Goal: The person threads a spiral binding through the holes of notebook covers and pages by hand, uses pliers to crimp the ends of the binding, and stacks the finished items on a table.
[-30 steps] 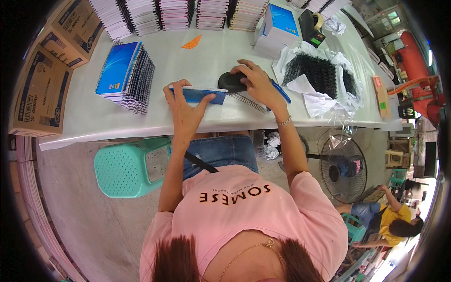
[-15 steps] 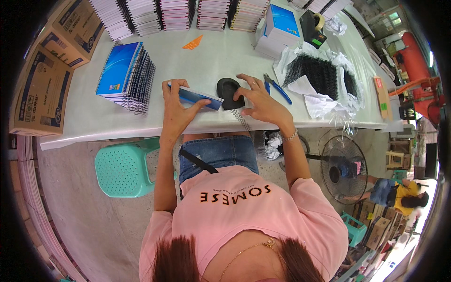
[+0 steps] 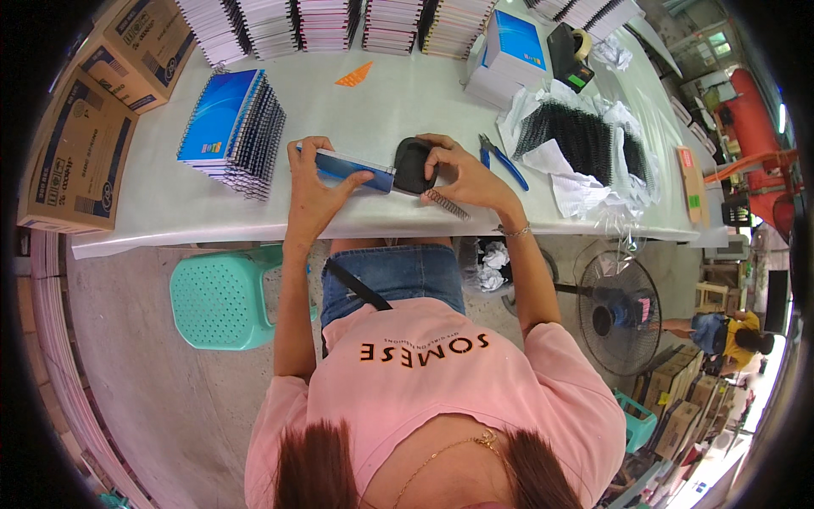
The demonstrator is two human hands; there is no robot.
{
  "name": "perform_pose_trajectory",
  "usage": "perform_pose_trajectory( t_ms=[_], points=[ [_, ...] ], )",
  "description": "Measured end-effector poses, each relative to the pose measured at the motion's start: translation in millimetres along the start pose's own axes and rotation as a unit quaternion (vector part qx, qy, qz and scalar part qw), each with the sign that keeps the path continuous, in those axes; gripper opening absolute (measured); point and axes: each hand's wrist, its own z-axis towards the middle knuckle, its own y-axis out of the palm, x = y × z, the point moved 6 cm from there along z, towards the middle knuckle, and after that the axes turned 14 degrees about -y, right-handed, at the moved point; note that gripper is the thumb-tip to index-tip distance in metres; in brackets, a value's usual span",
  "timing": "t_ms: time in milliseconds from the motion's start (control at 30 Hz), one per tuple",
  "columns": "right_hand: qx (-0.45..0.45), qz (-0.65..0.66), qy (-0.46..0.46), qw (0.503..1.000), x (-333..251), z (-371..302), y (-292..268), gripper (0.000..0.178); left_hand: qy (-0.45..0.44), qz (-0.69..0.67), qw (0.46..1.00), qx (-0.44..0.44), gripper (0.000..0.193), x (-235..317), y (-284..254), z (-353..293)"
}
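My left hand (image 3: 315, 193) grips a thin blue notebook (image 3: 358, 174) on edge, thumb on its near face and fingers behind. The notebook's right end meets a black rounded piece (image 3: 409, 161) lying on the table. Bent over that piece's right side is my right hand (image 3: 468, 176), its fingers and thumb drawn together at the end of a dark spiral binding coil (image 3: 448, 204). The coil's free end points right, toward the table edge. Whether it enters the notebook's holes is hidden. Blue-handled cutting pliers (image 3: 507, 165) lie just right of this hand.
A stack of blue spiral notebooks (image 3: 229, 127) stands left, beside cardboard boxes (image 3: 80, 153). More notebook stacks (image 3: 318, 25) line the back. Black coils (image 3: 564, 136) lie on crumpled paper at right, near a tape dispenser (image 3: 570, 55). A fan (image 3: 619, 314) and green stool (image 3: 219, 301) stand below.
My right hand's fingers have drawn in from spread to bent. The coil has swung up and right, more in line with the notebook. The notebook's right end has shifted slightly left and down.
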Motion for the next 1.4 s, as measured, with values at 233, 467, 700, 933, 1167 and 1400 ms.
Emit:
perform_pose_trajectory(
  t_ms=[233,467,700,933,1167,1400],
  points=[
    [0.105,0.327,0.059,0.937,-5.4,-2.3,-11.1,0.033,-0.039,-0.025,0.997,-0.057,0.061,3.3,7.2,-3.4],
    [0.026,0.138,0.129,0.982,-17.1,6.2,-13.0,0.035,-0.015,-0.028,0.998,-0.052,0.061,5.6,8.4,-4.0],
    [0.05,-0.115,0.201,0.972,-14.0,4.8,-26.1,0.039,-0.035,-0.036,0.997,-0.065,0.062,3.1,9.5,0.1],
    [0.097,0.007,0.149,0.984,-23.2,-0.4,-18.6,0.038,-0.021,-0.064,0.994,-0.082,0.076,-3.9,14.9,-2.5],
    [0.093,0.007,0.172,0.981,-28.1,3.7,-18.1,0.035,-0.079,-0.142,0.981,-0.105,0.094,-13.7,22.2,-3.4],
    [0.054,0.099,0.176,0.978,-22.4,0.3,-10.5,0.035,-0.107,-0.152,0.971,-0.151,0.094,-18.5,26.6,-1.9]
  ],
)
